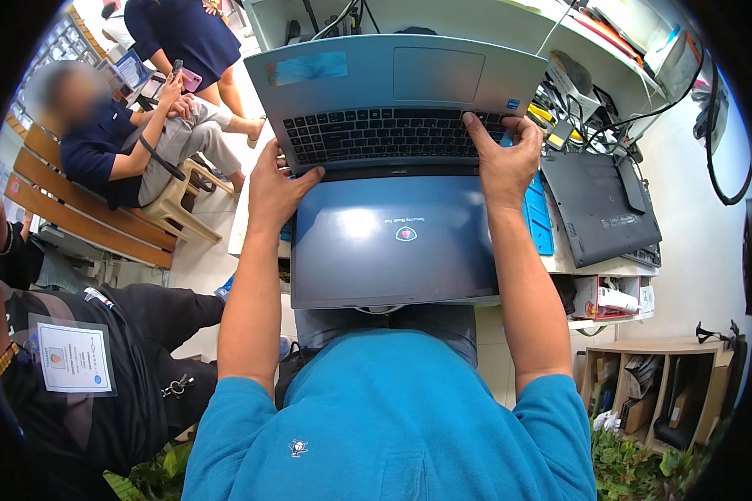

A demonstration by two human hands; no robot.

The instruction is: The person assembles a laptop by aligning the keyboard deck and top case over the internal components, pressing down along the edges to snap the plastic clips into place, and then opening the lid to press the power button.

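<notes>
An open grey laptop (368, 79) is turned around in front of me, with its lit screen (376, 259) lying toward my lap and its text upside down. A small shield emblem glows mid-screen. The black keyboard (376, 129) and touchpad (439, 73) tilt up on the far side. My left hand (280, 188) grips the laptop's left side by the hinge, thumb on top. On the other side, my right hand (510, 159) holds the keyboard half's right edge, with the thumb over the keys and fingers partly hidden.
A dark laptop bottom (606, 209) lies right on the bench beside a blue mat (537, 217). Cables and parts (576, 96) crowd the back right. A person (113, 134) sits left with a phone; another with a badge (71, 359) is close by. A wooden shelf (652, 351) stands right.
</notes>
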